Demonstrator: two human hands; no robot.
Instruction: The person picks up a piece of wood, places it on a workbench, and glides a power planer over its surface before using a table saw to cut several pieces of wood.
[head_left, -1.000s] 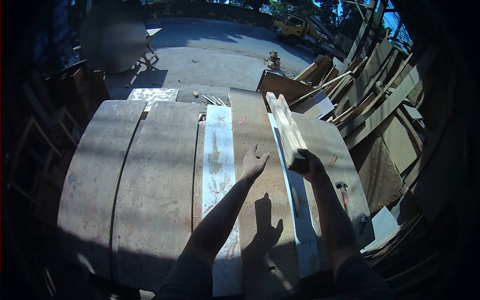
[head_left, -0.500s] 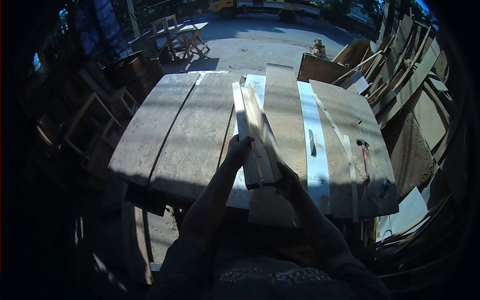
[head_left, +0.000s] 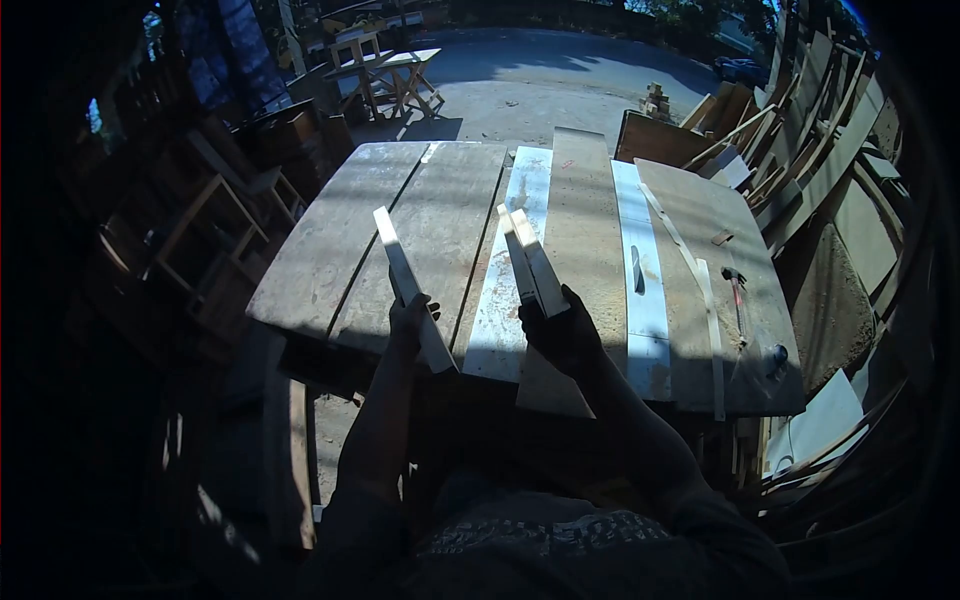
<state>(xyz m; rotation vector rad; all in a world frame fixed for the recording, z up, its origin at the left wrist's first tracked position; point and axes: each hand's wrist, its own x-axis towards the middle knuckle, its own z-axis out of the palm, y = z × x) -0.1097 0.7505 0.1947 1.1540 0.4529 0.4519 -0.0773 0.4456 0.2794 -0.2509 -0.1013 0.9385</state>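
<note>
While the left hand closes its fingers round one wooden slat, the right hand clamps two slats together above the near edge of the worktop; one hammer lies by its right edge.

This is an open-air carpentry workshop. A big plank bench has a saw slot in a metal plate and a hammer near its edge, with 3 sawn strips held over it. Boards lean in heaps on the right. Unfinished wooden frames stand on the left. Trestles and stacked blocks sit in the sunlit yard.
</note>
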